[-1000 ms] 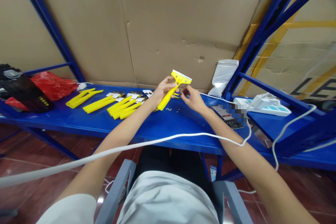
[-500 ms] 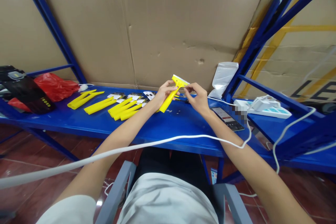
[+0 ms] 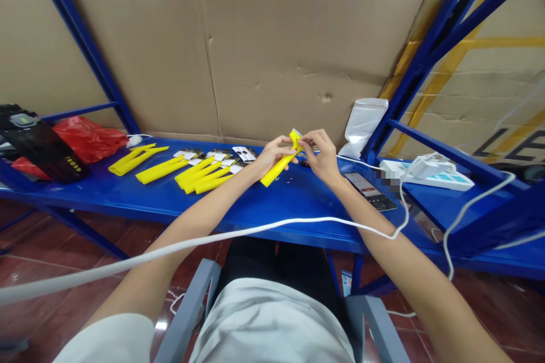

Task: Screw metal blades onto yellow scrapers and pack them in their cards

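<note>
Above the blue shelf, my left hand (image 3: pixel 275 156) is closed round the neck of a yellow scraper (image 3: pixel 276 171). Its thick handle points down toward me, and its short wide head with a pale edge tilts up and away. My right hand (image 3: pixel 319 153) pinches the right side of that head with thumb and fingertips, which partly cover it. More yellow scrapers or their handles (image 3: pixel 160 170) lie in a row to the left. Black-and-white packets or cards (image 3: pixel 244 153) lie at their far ends. Small white bits are scattered below my hands.
A phone (image 3: pixel 369 191) lies right of my right forearm, near a white power strip (image 3: pixel 443 174). A white cable (image 3: pixel 272 227) crosses over both forearms. On the left stand a black bottle (image 3: pixel 46 147) and a red bag (image 3: pixel 91 139). Cardboard (image 3: pixel 264 57) closes the back.
The scraper has turned in my left hand, so its head shows narrower. My right hand has moved slightly left and now touches the head.
</note>
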Tool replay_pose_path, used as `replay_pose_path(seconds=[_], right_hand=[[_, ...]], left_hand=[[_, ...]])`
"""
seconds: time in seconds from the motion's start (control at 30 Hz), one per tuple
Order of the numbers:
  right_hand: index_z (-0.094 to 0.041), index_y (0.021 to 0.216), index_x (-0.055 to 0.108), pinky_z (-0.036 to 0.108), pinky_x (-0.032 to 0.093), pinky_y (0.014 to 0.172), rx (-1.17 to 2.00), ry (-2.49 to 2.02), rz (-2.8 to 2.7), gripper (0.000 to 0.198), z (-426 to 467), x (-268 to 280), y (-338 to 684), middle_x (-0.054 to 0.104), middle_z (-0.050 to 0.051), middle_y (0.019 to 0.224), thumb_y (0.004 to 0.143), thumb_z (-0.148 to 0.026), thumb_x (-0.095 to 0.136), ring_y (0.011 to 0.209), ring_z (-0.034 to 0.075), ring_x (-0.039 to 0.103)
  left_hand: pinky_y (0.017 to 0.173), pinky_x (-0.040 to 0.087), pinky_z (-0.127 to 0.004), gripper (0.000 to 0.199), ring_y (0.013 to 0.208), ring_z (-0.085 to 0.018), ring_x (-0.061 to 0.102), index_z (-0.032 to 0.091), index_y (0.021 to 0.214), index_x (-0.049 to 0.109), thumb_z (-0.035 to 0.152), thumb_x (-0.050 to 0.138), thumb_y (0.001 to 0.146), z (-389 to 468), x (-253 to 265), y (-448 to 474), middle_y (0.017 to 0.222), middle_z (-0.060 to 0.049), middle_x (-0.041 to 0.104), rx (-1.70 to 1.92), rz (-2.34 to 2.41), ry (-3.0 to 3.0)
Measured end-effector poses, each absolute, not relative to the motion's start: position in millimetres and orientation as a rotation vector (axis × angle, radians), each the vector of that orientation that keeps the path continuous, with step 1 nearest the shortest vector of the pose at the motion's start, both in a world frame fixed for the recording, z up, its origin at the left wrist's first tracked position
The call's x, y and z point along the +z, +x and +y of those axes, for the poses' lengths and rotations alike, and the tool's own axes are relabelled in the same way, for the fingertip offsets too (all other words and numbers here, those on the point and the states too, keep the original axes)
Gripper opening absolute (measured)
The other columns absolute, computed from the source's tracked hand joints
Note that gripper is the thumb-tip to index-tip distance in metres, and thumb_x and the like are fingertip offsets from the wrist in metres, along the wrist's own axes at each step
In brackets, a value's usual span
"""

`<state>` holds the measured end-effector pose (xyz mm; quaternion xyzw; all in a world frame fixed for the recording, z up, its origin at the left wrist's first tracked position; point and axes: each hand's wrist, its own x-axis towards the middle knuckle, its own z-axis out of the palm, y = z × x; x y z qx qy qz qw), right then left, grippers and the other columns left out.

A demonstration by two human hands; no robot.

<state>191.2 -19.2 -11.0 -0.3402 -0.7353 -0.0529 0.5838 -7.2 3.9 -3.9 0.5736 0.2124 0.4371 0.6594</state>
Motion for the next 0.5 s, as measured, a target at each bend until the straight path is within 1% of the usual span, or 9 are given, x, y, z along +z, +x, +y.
replay_pose_path(seconds=[0.2, 0.37, 0.5], right_hand=[[-0.027, 0.102, 0.072, 0.049, 0.061, 0.096, -0.146, -0.769, -1.725, 0.011, -18.5, -11.9, 191.5, 0.065, 0.01, 0.108, 0.109, -0.032, 0.065, 0.106, 0.029, 0.069], [-0.027, 0.104, 0.072, 0.051, 0.059, 0.103, -0.172, -0.787, -1.747, 0.011, -19.6, -11.6, 192.1, 0.065, 0.011, 0.112, 0.109, -0.035, 0.067, 0.111, 0.03, 0.068], [-0.027, 0.104, 0.074, 0.051, 0.059, 0.105, -0.126, -0.779, -1.731, 0.013, -17.7, -12.8, 193.6, 0.066, 0.011, 0.113, 0.108, -0.038, 0.069, 0.113, 0.03, 0.068]], left_hand=[[0.05, 0.053, -0.022, 0.057, 0.072, -0.022, 0.081, 0.021, 0.117, 0.059, 0.024, 0.094, 0.072, 5.6, -8.3, -5.2, 0.095, -0.006, 0.079, 0.973, 0.483, 1.282], [0.051, 0.053, -0.022, 0.056, 0.071, -0.021, 0.081, 0.022, 0.117, 0.059, 0.022, 0.094, 0.073, 6.2, -8.0, -6.1, 0.097, -0.005, 0.08, 0.966, 0.477, 1.268], [0.052, 0.053, -0.022, 0.054, 0.073, -0.022, 0.082, 0.021, 0.118, 0.06, 0.023, 0.093, 0.074, 6.5, -8.8, -6.0, 0.097, -0.007, 0.08, 0.958, 0.484, 1.285]])
